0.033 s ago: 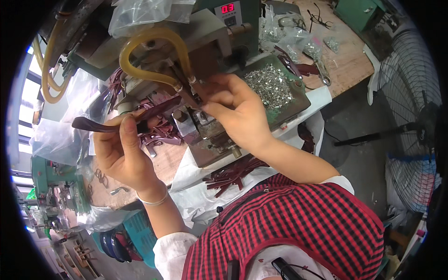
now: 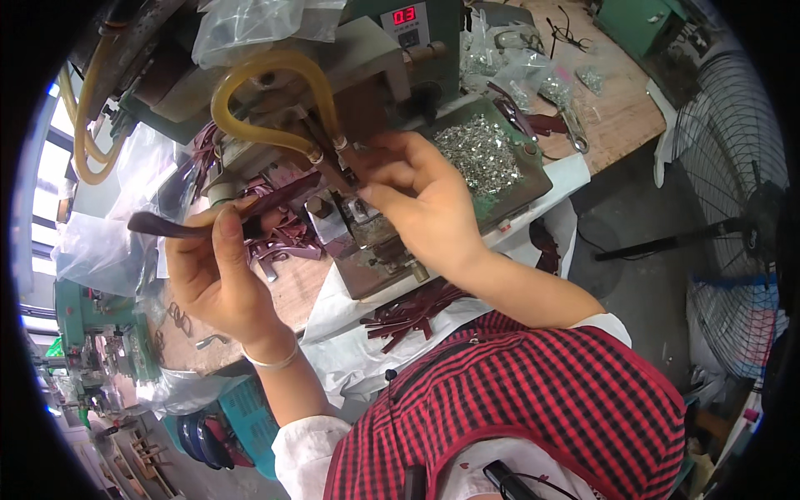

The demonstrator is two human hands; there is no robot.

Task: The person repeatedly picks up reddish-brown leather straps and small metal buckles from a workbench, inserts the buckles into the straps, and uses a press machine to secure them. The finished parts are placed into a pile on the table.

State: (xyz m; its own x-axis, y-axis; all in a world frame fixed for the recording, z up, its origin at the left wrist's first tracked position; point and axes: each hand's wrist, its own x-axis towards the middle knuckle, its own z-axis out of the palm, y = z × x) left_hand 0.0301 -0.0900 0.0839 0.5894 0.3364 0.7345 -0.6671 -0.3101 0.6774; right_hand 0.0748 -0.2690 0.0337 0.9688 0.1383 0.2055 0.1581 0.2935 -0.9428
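Observation:
My left hand (image 2: 223,287) pinches a dark red-brown eyeglass temple (image 2: 171,227) between thumb and fingers. Its curved end sticks out to the left, while the straight end reaches toward the clamps of a bench machine (image 2: 371,233). At those clamps my right hand (image 2: 437,212) is closed, thumb and fingertips drawn together beside the metal jaws. Whatever those fingertips grip is too small or hidden to make out. A looped yellow hose (image 2: 223,96) runs down to the jaws just above the temple.
Small shiny metal parts fill a green tray (image 2: 533,187) right of my right hand. Loose red-brown temples (image 2: 287,237) lie behind my left hand; more (image 2: 412,317) rest on white sheeting near my apron. A fan (image 2: 733,208) stands at right, a teal basket (image 2: 250,417) lower left.

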